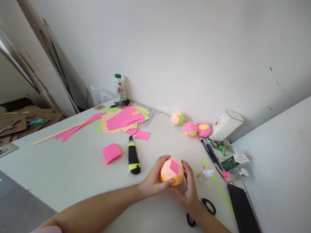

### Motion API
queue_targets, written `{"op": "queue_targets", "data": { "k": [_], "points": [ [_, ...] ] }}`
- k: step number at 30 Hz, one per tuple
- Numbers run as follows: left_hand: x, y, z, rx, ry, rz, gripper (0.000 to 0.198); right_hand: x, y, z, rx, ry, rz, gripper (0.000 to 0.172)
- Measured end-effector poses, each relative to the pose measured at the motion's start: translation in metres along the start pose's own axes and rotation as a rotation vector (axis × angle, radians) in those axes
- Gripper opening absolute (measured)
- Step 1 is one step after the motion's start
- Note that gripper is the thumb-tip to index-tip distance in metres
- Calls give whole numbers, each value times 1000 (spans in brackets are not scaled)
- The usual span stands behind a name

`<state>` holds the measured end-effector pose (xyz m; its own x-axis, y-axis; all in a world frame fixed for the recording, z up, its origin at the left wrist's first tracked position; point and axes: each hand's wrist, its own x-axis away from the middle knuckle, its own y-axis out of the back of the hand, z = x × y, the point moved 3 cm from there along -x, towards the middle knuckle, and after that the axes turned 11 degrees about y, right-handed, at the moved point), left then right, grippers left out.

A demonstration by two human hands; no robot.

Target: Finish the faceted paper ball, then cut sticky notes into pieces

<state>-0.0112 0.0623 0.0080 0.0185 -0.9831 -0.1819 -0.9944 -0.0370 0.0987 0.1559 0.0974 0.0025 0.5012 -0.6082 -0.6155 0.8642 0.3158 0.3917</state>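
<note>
A faceted paper ball (171,171) in peach, orange and pink is held between both hands above the white table. My left hand (154,179) wraps its left side, with the thumb along the lower front. On the opposite side, the fingers of my right hand (189,187) curve around the ball from the right and below. Beneath my right wrist lies a pair of black-handled scissors (208,206), partly hidden. To the left of my hands rest a black and yellow utility knife (133,155) and a stack of pink paper squares (111,152).
Finished-looking paper balls (190,129) sit by the wall. Coloured paper sheets (123,118) are heaped at back left near a white bottle (120,88). Pens (211,152), a white box (225,125), a green paper strip (222,191) and a black case (244,207) line the right side.
</note>
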Motion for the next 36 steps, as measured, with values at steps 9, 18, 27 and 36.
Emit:
{"op": "queue_targets", "data": {
  "k": [9, 18, 27, 36],
  "points": [
    [1, -2, 9, -73, -11, 0, 79, -6, -11, -3, -561, -309, -19, 78],
    [0, -2, 8, 59, 162, -2, 79, 2, -7, -9, 54, -103, 58, 80],
    [1, -2, 5, 85, 183, -3, 65, 2, -8, -8, 174, -30, 66, 80],
    [1, -2, 3, 31, 180, -13, 58, 0, -6, -5, 167, -27, 91, 79]
  ]
}}
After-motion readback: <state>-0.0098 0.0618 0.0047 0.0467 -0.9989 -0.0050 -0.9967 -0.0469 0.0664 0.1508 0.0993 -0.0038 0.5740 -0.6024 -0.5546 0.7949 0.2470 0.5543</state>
